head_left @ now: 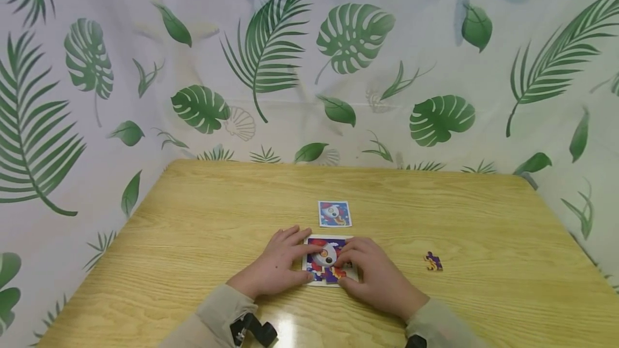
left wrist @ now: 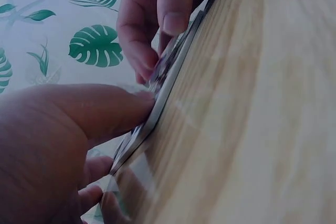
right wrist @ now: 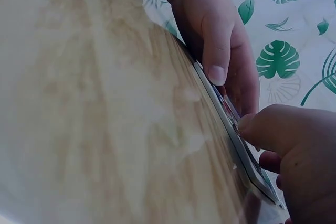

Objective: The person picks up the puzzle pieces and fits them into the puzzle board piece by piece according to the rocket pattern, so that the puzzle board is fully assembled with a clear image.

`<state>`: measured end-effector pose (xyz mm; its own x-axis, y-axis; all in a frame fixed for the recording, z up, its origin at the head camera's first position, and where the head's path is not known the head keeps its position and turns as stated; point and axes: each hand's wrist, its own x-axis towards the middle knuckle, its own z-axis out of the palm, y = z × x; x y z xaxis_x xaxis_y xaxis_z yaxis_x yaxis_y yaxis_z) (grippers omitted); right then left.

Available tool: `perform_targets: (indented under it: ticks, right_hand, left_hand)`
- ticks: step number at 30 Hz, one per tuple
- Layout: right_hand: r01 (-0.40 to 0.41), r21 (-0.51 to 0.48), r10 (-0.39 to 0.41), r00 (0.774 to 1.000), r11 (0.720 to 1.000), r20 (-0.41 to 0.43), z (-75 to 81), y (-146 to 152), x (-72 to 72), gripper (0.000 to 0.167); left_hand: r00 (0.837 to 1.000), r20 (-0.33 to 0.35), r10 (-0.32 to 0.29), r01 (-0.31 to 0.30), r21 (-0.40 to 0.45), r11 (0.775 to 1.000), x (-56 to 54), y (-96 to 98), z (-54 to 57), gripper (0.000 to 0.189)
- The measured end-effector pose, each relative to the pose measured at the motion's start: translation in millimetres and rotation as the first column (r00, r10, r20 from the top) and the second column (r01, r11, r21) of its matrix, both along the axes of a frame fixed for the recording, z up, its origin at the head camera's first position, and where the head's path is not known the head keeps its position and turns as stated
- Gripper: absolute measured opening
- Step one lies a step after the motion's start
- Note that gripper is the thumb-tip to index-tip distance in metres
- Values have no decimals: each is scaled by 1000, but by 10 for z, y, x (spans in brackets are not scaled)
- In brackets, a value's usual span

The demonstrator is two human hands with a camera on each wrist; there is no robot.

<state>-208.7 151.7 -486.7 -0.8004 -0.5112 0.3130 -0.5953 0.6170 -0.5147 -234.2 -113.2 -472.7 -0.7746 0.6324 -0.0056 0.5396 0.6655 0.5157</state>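
A small jigsaw puzzle (head_left: 315,243) in a white-bordered tray (head_left: 316,284) lies flat on the table, with a white animal face, red and purple on it. My left hand (head_left: 276,263) rests over its left side, index finger stretched across the picture and thumb at the lower left border. From the right, my right hand (head_left: 372,272) pinches a purple and orange puzzle piece (head_left: 332,275) at the puzzle's bottom edge. That piece sits slightly tilted against its neighbours. In the right wrist view the right thumb (right wrist: 262,127) is at the tray's edge (right wrist: 239,156).
Beyond the tray lies a square picture card (head_left: 335,214) with a similar image. A loose puzzle piece (head_left: 433,261), purple and orange, lies to the right on the wooden table (head_left: 232,203). A leaf-patterned cloth (head_left: 285,138) hangs behind the table.
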Motion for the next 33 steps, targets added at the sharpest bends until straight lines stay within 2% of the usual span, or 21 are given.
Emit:
perform_targets:
  ticks: [9, 16, 25, 33]
  right_hand:
    - [4, 34, -3, 1000, 999, -18, -17, -12, 6, 20]
    - [6, 57, -5, 1000, 998, -22, -7, -10, 12, 19]
    - [-14, 94, 14, 1000, 996, 8, 19, -5, 22, 19]
    - [-67, 131, 65, 998, 989, 21, 26, 68, 34, 25]
  left_hand:
    - [996, -33, 82, -82, 0, 997, 53, 143, -43, 52]
    - [991, -65, 117, -117, 6, 993, 79, 193, -63, 51]
    - [990, -51, 128, -128, 5, 992, 68, 183, -58, 51]
    - [995, -36, 91, -91, -16, 996, 68, 167, -52, 49]
